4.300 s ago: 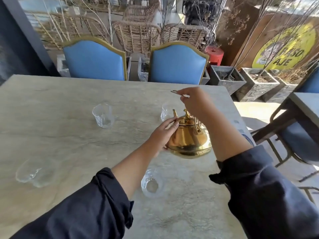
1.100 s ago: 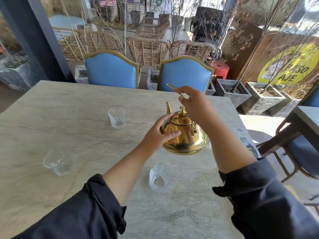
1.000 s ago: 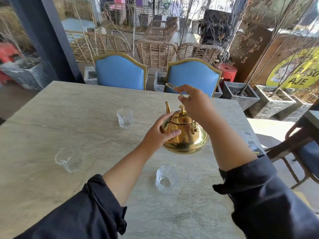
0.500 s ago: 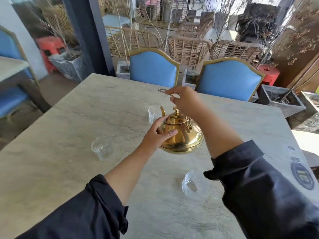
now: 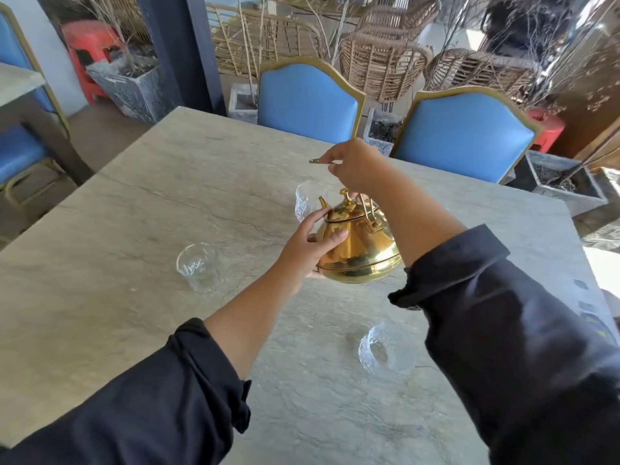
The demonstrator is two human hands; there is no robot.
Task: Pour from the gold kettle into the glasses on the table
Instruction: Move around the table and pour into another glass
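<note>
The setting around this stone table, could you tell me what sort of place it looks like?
Probably a café or restaurant seating area. The stone table has matching blue chairs with gold trim, a second similar table stands at the left, and wicker chairs and stone planters lie beyond.

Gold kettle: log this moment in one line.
gold kettle lifted | right hand on handle | left hand steadying body | spout at far glass

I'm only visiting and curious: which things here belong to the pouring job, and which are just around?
Part of the job:
gold kettle
far glass
left glass
near glass
left hand
right hand

Just around:
blue chairs
wicker chairs
stone planters
red stool
</note>
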